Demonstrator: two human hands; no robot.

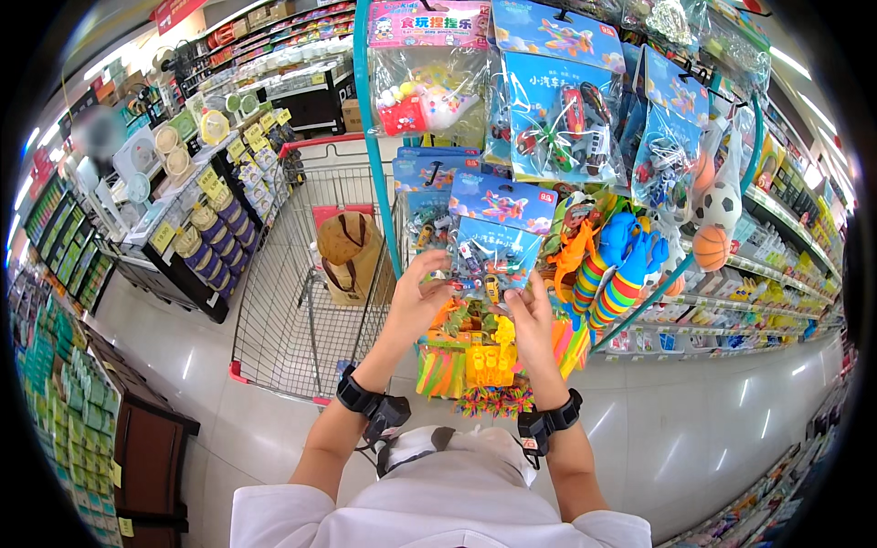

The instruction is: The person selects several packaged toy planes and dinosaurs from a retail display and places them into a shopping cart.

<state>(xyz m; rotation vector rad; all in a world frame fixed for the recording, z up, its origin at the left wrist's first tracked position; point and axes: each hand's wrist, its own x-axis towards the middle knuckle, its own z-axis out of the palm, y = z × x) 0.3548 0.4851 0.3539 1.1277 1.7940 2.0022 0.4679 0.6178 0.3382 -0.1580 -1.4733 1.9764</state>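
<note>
A blue bagged pack of small toy cars (503,236) is in front of me, bearing printed writing and a hang hole in its header. My right hand (534,322) pinches its lower right corner, thumb on the front. At the pack's left edge is my left hand (419,298), thumb and fingers apart; whether the fingertips touch the plastic is hard to make out. Behind it, a similar pack (418,181) hangs on a hook. More toy car packs (565,103) hang above, beside a bagged squeeze toy set (428,82).
A teal-framed display rack (375,130) carries the toys, including striped plastic toys (620,274) and ball toys in nets (716,205). Left of it stands a wire shopping cart (274,335) containing a brown paper bag (356,281). Store shelves (767,267) line the right side.
</note>
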